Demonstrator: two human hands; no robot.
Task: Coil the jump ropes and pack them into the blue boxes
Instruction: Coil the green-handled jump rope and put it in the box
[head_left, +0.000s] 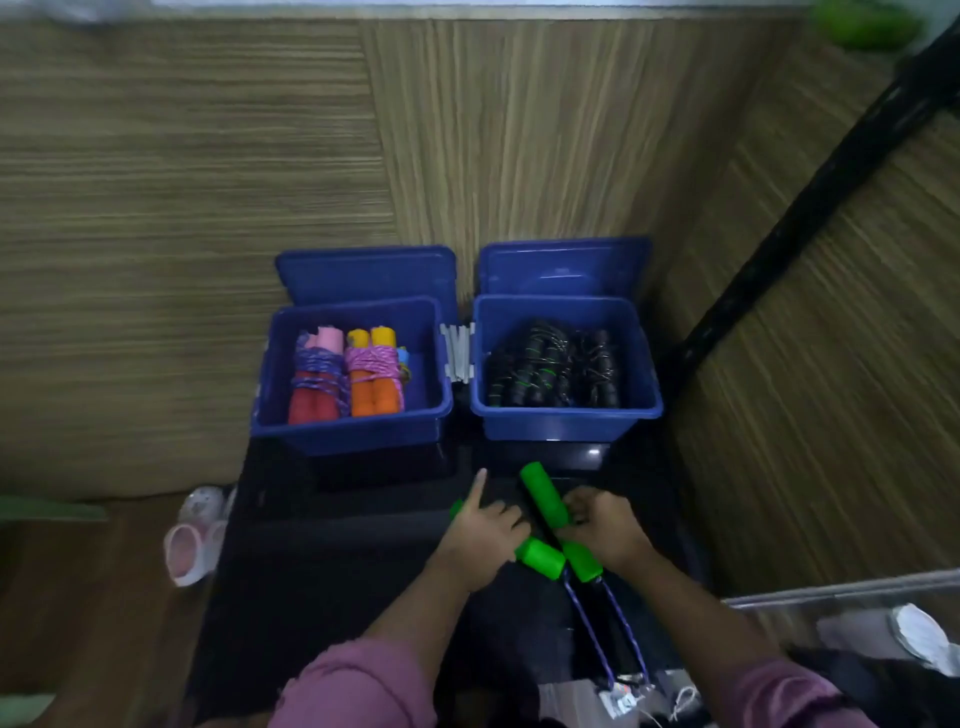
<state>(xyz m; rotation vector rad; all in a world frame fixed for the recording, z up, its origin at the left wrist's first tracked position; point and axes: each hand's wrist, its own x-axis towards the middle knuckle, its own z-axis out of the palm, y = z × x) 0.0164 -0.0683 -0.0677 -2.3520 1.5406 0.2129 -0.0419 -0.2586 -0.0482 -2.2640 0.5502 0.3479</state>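
Each hand, left (485, 540) and right (605, 527), has fingers curled around a green handle (543, 493) of the jump rope, on the black table (322, 571) near two blue boxes (358, 436).

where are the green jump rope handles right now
In the head view, the green handles are low and centre, on the dark surface just in front of the two blue boxes, one gripped in the left hand and one in the right hand.
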